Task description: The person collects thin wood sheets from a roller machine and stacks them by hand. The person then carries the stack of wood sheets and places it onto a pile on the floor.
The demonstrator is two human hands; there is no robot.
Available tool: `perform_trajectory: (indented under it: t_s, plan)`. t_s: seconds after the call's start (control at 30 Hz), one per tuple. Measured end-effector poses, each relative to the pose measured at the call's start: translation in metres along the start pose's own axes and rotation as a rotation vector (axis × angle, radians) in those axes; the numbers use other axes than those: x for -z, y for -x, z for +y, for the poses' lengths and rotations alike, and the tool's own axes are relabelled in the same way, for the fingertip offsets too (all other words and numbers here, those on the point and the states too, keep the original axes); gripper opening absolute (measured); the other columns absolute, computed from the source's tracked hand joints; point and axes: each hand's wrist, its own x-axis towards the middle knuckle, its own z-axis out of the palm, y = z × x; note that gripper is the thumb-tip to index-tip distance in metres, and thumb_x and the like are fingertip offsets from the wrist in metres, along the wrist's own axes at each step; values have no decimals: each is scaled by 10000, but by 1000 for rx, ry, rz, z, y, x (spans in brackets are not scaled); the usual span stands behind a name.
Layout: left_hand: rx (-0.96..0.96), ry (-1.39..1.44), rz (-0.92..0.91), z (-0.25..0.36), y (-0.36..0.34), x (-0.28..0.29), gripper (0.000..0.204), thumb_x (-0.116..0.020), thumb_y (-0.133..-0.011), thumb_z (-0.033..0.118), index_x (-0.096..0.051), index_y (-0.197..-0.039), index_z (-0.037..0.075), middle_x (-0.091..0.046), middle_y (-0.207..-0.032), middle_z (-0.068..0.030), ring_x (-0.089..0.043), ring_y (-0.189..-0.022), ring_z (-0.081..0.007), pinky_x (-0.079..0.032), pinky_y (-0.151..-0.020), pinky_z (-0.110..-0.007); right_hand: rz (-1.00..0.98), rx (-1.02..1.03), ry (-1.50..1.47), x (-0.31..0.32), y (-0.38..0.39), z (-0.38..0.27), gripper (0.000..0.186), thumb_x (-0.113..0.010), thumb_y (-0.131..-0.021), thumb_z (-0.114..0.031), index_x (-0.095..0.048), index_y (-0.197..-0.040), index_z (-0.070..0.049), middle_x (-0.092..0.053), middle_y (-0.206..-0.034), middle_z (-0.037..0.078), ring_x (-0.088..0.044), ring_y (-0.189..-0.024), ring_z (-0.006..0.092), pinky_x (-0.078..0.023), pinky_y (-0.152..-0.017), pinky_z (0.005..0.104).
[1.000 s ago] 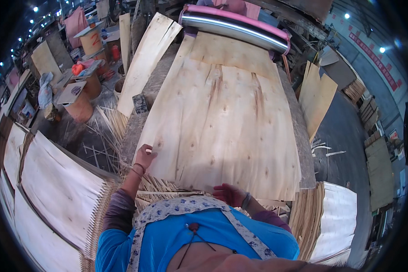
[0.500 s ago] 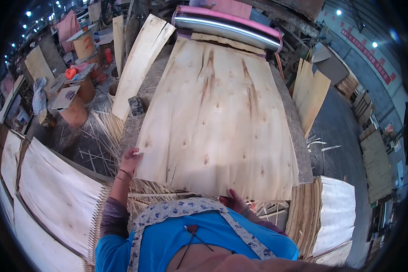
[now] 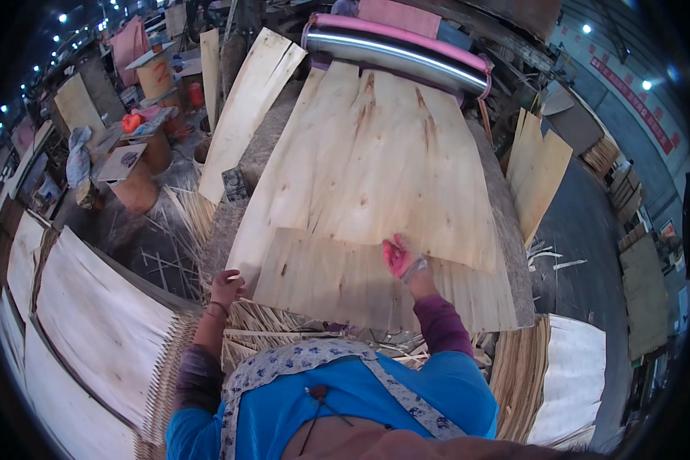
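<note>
A large pale wood veneer sheet [image 3: 368, 169], with knots and brown streaks, lies on the bench and reaches up to the roller. Below its near edge shows another, greyer veneer sheet [image 3: 337, 280]. My right hand [image 3: 400, 259], reddish on the fingers and with a pale band at the wrist, is at the upper sheet's near edge, fingers apart. Beside the near left corner of the veneer is my left hand [image 3: 228, 288], its fingers loosely bent and apart, with nothing visible in them.
A pink-topped shiny roller [image 3: 399, 55] spans the bench's far end. A veneer strip [image 3: 249, 111] leans at left, another piece [image 3: 540, 172] at right. Veneer stacks [image 3: 92, 307] [image 3: 571, 376] stand on both sides. Wood scraps [image 3: 264, 326] lie before me; drums [image 3: 134, 190] stand at far left.
The upper veneer sheet has slid away from me toward the roller, uncovering the sheet beneath. My right hand has moved forward from the front edge; my left hand has come slightly nearer.
</note>
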Motion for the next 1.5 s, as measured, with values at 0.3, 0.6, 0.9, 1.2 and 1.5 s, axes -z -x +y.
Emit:
perform_trajectory:
  t_s: [0.3,0.6,0.9,1.2,1.5]
  plan:
    - [-303,-283,255,-48,-19,25,341,-623,-698,103,-540,-1013,2,-583,-774,-72,-559,-620,-127,-457,-515,-243,-121,239,-310,-33,-107,-52,284,-503,-823,-266,-412,-1040,-107,-553,-1000,144,-544,-902,276,-439,-811,433]
    - [-249,-433,348,-86,-45,49,486,-668,-629,306,-560,-1048,85,-539,-1064,-149,-493,-1002,-297,-374,-867,-359,-262,-267,19,-47,11,41,337,-502,-817,-302,-495,-1076,-86,-530,-1100,96,-503,-1008,280,-403,-852,442]
    - [-434,-1182,164,8,42,-49,496,-605,-672,348,-512,-1122,162,-386,-1220,-119,-332,-1111,-315,-265,-894,-468,-414,-417,138,-19,152,80,432,-425,-850,-370,-437,-1183,-95,-523,-1122,81,-515,-1006,234,-409,-848,402]
    - [-579,-580,-35,45,42,-69,222,-576,-722,194,-561,-865,25,-585,-714,-93,-547,-658,-246,-422,-596,-312,-375,-535,103,17,189,94,542,-411,-833,-478,-441,-1181,-63,-565,-1054,89,-579,-864,197,-466,-743,337]
    - [-268,170,-156,69,57,-57,131,-536,-759,101,-570,-834,-2,-561,-686,-1,-498,-578,-71,-393,-518,-213,-203,-249,-158,15,197,96,509,-486,-783,-515,-531,-1019,-66,-601,-849,78,-563,-690,207,-451,-608,325]
